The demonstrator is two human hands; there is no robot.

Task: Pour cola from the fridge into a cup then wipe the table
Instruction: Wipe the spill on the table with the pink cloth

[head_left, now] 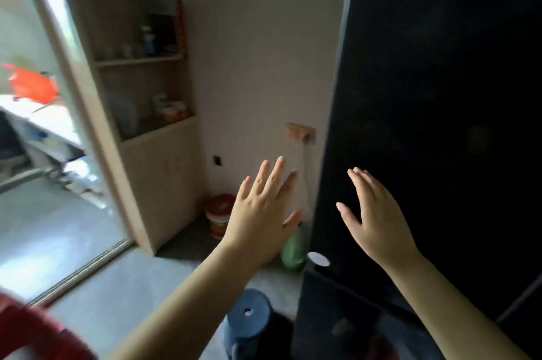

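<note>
The left hand was raised before the pale wall and the right hand in front of the black fridge, both with fingers straight and spread, holding nothing. Whether the right hand touched the door could not be told. The fridge filled the right side, with a green bottle on the floor just beside it and a shelf further left.

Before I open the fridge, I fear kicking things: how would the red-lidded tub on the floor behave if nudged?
The red-lidded tub looks squat and rigid, standing upright, so it would probably slide rather than tip. Its lid seems on, so spills look unlikely; weight is unclear.
</note>
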